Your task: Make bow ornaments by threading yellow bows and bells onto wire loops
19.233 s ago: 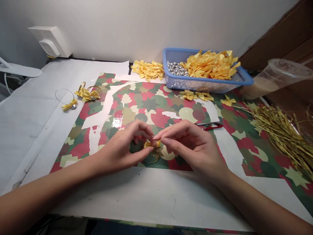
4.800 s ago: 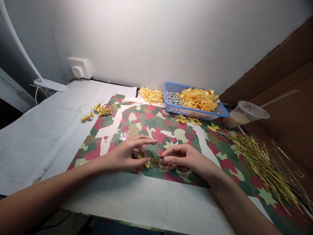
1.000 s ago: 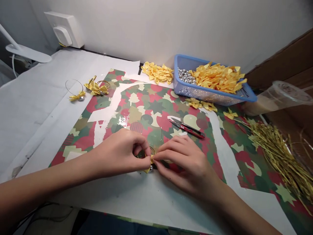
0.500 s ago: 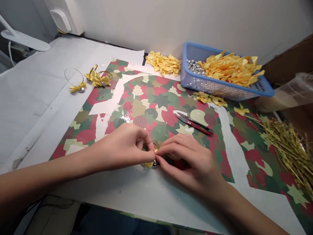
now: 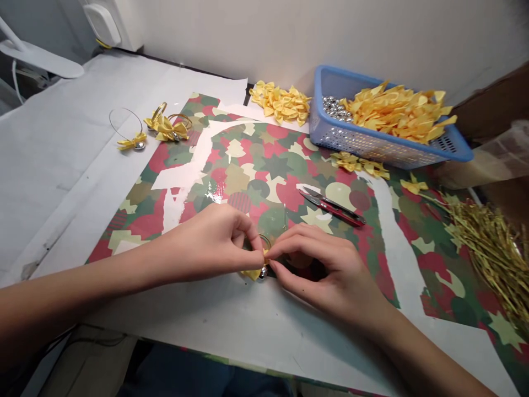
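At the near side of the table, my left hand (image 5: 219, 240) pinches a yellow ribbon bow (image 5: 250, 274) between thumb and index finger. A small silver bell (image 5: 263, 272) hangs just under the fingertips, and a thin gold loop (image 5: 265, 239) rises behind them. From the other side my right hand (image 5: 330, 264) closes its thumb and index finger at the bow's right edge, the tips almost touching the left ones. Most of the bow is hidden by the fingers. Whether the right fingertips hold the bow's edge or a fine tie cannot be made out.
A blue basket (image 5: 392, 151) at the back holds yellow bows and silver bells. Beside it lies a bow pile (image 5: 281, 102). Red-handled thread snips (image 5: 333, 208) rest beyond my right hand. Finished bow-and-bell loops (image 5: 169, 128) sit at left, gold ties (image 5: 491, 248) at right.
The view has shifted slightly, so the table things sit a little further right. Both hands keep their pinch at the bow, with the right fingertips slightly further from the left.
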Motion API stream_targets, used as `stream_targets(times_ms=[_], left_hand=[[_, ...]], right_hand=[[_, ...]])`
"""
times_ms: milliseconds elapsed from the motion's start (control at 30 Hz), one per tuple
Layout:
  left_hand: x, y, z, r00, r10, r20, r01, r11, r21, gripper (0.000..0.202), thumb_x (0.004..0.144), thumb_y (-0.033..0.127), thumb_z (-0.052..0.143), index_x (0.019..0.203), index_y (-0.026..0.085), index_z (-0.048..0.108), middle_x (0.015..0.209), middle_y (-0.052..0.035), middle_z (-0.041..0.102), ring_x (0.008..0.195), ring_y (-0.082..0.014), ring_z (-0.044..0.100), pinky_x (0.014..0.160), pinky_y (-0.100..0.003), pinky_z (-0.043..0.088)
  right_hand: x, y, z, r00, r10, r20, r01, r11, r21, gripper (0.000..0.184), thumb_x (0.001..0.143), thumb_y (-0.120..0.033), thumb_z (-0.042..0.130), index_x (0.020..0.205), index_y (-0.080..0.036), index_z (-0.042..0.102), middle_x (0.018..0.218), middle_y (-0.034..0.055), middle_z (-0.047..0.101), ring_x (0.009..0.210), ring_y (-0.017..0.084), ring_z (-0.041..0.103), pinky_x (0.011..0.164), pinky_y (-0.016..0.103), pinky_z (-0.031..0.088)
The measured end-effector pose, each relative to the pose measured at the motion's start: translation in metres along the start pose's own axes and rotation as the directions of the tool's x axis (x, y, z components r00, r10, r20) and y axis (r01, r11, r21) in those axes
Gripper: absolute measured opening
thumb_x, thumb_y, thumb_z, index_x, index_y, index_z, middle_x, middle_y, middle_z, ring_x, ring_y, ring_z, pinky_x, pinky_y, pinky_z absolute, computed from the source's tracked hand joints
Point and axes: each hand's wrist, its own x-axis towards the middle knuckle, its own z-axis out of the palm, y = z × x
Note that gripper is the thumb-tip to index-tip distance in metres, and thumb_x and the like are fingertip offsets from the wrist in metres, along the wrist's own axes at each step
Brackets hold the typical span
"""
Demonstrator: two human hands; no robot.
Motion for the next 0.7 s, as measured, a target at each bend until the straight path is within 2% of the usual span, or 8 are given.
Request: stream_targets(times_ms=[300,500,700], left_hand=[[0.0004,-0.0031,0.0005,1.000,0.012,0.001,-0.012,1.000,-0.007,0.017,0.071,0.034,0.064,0.069,0.018,0.069,0.047,0.0063,0.041,0.043,-0.0071,0.033,0.037,-0.019,0.020],[0.0001,-0.0021,-0.0007,1.000,0.011,0.009,-0.011,1.000,0.004,0.021,0.073,0.038,0.063,0.072,0.019,0.070,0.048,0.0061,0.043,0.042,-0.0072,0.032,0.037,-0.020,0.020],[-0.0001,-0.0017,-0.0007,1.000,0.005,0.013,-0.005,1.000,0.013,0.022,0.071,0.039,0.063,0.071,0.019,0.071,0.047,0.0062,0.041,0.042,-0.0073,0.032,0.036,-0.019,0.019]], right_hand=[[0.0018,0.0003,-0.0016,0.999,0.036,0.024,-0.037,0.999,0.038,0.013,0.079,-0.008,0.061,0.081,-0.019,0.067,0.073,0.0019,0.065,0.060,0.012,0.053,0.057,0.026,0.041],[0.0017,0.0008,-0.0023,0.999,0.039,0.027,-0.040,0.999,0.024,0.009,0.082,-0.012,0.062,0.080,-0.019,0.068,0.072,0.0028,0.066,0.062,0.013,0.055,0.057,0.027,0.042],[0.0029,-0.0005,-0.0032,0.994,0.092,0.060,-0.094,0.995,0.027,0.009,0.084,-0.016,0.061,0.078,-0.019,0.068,0.070,0.0027,0.064,0.062,0.013,0.054,0.055,0.026,0.040]])
